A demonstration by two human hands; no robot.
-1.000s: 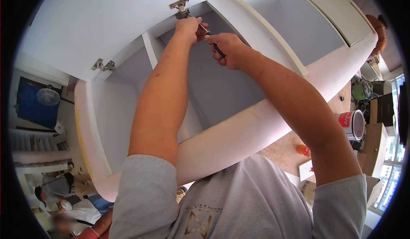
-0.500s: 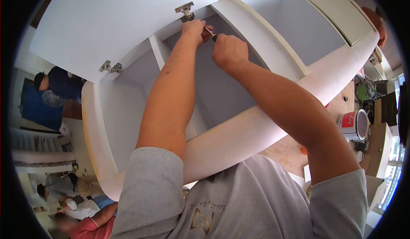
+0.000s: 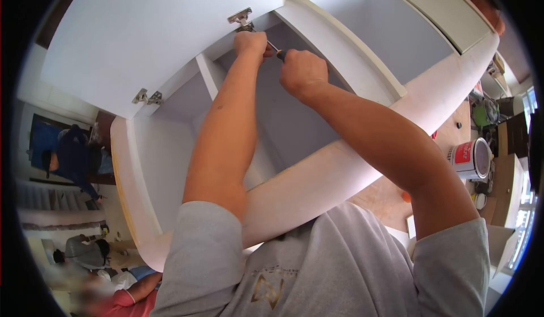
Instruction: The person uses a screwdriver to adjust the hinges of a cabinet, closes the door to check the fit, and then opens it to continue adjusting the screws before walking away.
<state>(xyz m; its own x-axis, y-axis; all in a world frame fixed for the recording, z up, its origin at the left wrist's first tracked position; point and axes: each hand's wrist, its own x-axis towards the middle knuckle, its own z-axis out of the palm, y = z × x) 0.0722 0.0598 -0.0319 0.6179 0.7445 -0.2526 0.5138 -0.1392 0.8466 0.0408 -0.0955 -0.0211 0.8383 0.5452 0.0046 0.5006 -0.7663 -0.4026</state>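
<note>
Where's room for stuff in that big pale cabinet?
The open grey compartment between the closed cream panel and wide white board looks bare. So does the visible pale compartment between the pinkish curved rim and narrow white divider. Crowded: the upper silver metal hinge, with left hand, right hand and black-handled screwdriver.

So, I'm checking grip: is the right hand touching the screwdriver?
Touching: the head view shows the right hand closed around the screwdriver handle.

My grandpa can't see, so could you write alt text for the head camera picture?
A person's right grip holds a screwdriver angled toward a metal hinge on an open white door of a curved cabinet. The left grip is beside the hinge, and the screwdriver's tip is hidden. A tin with a red label sits at the picture's right.
</note>
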